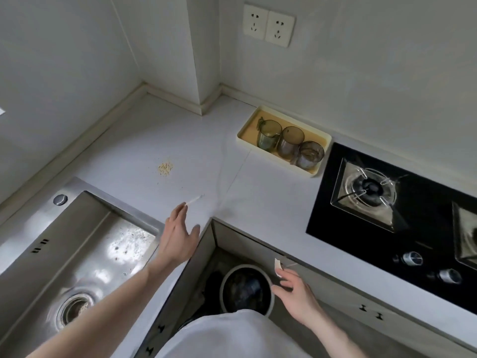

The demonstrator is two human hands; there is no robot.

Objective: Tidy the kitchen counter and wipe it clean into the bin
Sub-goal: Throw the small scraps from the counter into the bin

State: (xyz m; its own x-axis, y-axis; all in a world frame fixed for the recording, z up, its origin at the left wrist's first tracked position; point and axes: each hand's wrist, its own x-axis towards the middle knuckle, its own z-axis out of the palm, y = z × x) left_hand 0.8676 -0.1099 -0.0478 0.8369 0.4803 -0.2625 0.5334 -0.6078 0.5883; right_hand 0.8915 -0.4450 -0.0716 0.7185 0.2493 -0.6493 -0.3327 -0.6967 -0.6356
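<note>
- The right hand (296, 293), at lower centre-right of the frame, has its grip pinched on a small pale scrap (278, 267) between the fingertips, just beside the round bin (246, 289) on the floor at lower centre.
- The left hand (179, 235), at centre frame, is released, fingers straight and spread, its fingertips at the near end of a thin white stick (195, 200) lying on the bench (206, 161); whether they touch it cannot be told.
- A small heap of tan crumbs (165, 169) lies on the bench left of centre, well apart from both hands.
- A yellow tray (247, 126) at upper centre-right holds three glass cups (290, 142) in a row.
- A steel sink (85, 254) fills the lower left; a black gas hob (413, 218) runs along the right edge.
- Two wall sockets (268, 25) sit at top centre.
</note>
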